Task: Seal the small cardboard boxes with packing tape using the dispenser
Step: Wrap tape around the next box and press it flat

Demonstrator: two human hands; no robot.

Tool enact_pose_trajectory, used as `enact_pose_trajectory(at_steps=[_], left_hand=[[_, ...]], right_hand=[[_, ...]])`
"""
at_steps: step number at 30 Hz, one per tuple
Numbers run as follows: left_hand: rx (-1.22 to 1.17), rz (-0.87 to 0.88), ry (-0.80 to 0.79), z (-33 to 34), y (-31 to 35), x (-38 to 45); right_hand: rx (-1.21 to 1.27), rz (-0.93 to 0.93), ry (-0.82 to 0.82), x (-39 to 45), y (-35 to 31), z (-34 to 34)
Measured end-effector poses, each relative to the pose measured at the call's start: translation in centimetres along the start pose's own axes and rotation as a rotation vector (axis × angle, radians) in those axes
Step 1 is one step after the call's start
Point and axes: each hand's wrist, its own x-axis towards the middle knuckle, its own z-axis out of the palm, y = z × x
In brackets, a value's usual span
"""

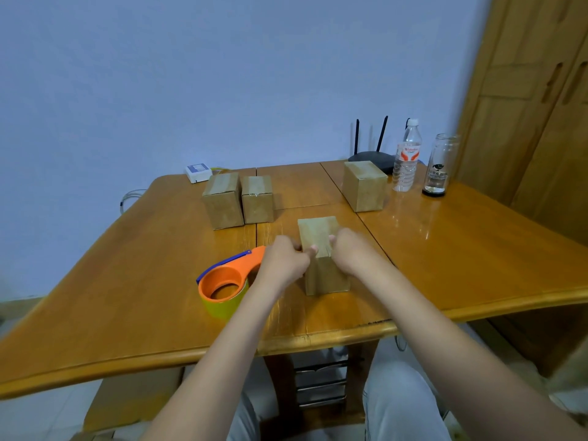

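A small cardboard box stands near the front middle of the wooden table. My left hand grips its left side with the thumb on the top near the front edge. My right hand grips its right side, thumb on the top too. An orange tape dispenser with a yellow-brown tape roll lies on the table just left of my left hand; neither hand holds it. Two more boxes stand side by side at the back left, and another box at the back right.
A plastic water bottle and a glass jar stand at the back right, with a black router behind the box. A small white device sits at the back edge. A wooden cabinet rises on the right.
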Motion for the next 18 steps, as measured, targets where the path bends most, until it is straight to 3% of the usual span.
enact_pose_trajectory(at_steps=[5, 10, 12, 16, 18], left_hand=[[0.209, 0.020, -0.096, -1.3, 0.8, 0.4], [0.574, 0.173, 0.021, -4.9, 0.8, 1.1], [0.693, 0.096, -0.020, -7.2, -0.6, 2.0], [0.905, -0.199, -0.295, -9.9, -3.1, 2.8], [0.915, -0.168, -0.315, -10.2, -4.4, 3.3]], right_hand=[[-0.026, -0.162, 0.130, 2.1, -2.8, 1.1], [-0.390, -0.237, -0.003, 3.3, -3.3, 2.5], [-0.390, -0.236, 0.013, 3.5, -3.1, 2.6], [-0.358, -0.194, 0.025, 3.6, -3.6, 2.8], [-0.357, -0.161, 0.045, 3.5, -4.1, 3.2]])
